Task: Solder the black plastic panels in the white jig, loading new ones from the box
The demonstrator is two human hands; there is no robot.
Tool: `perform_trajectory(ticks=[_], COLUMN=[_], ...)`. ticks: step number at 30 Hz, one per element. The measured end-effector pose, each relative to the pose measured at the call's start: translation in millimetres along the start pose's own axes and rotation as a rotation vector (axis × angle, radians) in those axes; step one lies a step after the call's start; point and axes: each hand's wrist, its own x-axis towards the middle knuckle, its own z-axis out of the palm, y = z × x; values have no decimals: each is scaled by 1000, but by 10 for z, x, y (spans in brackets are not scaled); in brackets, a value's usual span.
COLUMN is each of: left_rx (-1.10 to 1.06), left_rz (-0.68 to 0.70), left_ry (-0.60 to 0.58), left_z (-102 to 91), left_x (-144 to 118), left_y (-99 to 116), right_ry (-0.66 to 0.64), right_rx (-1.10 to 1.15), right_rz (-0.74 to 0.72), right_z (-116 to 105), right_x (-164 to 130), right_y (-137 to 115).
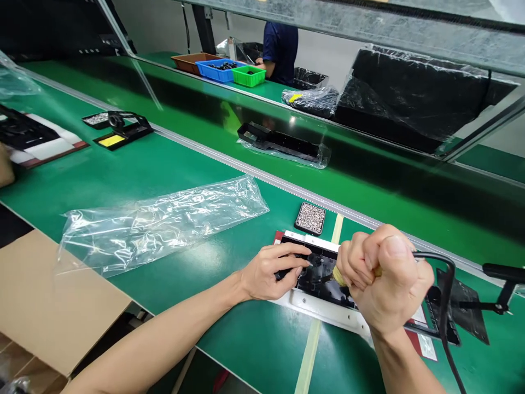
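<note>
Black plastic part [324, 276] lies on the green counter [172, 180], pinned under the left hand [266, 272]. Right hand [383, 279] is clenched on a corded tool [340, 276], tip touching the part; a screw tray [310, 218] sits just beyond both grips.

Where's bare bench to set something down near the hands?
Bare green mat lies between the plastic bag and the far soldering stand, and near the front edge left of the tape strip. It is crowded around the black part, screw tray, left hand and right hand.
</note>
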Motion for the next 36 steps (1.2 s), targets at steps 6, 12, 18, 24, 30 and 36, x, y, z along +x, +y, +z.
perform_trajectory(ticks=[6, 12, 18, 24, 30, 36], left_rx=[1, -4, -5, -2, 3, -1], left_rz=[-1, -2, 4, 4, -2, -4], left_ry=[11, 3, 13, 11, 7, -2], left_z=[9, 6, 9, 7, 1, -8], left_x=[1, 2, 8, 18, 16, 13], left_y=[-9, -6, -7, 2, 3, 5], right_ry=[39, 46, 52, 69, 53, 57], right_rx=[0, -3, -9, -10, -10, 25], right_rz=[-21, -25, -41, -36, -57, -19], right_z=[32, 28, 35, 37, 32, 35], right_x=[17, 27, 29, 27, 25, 15], right_y=[-9, 0, 2, 3, 11, 0])
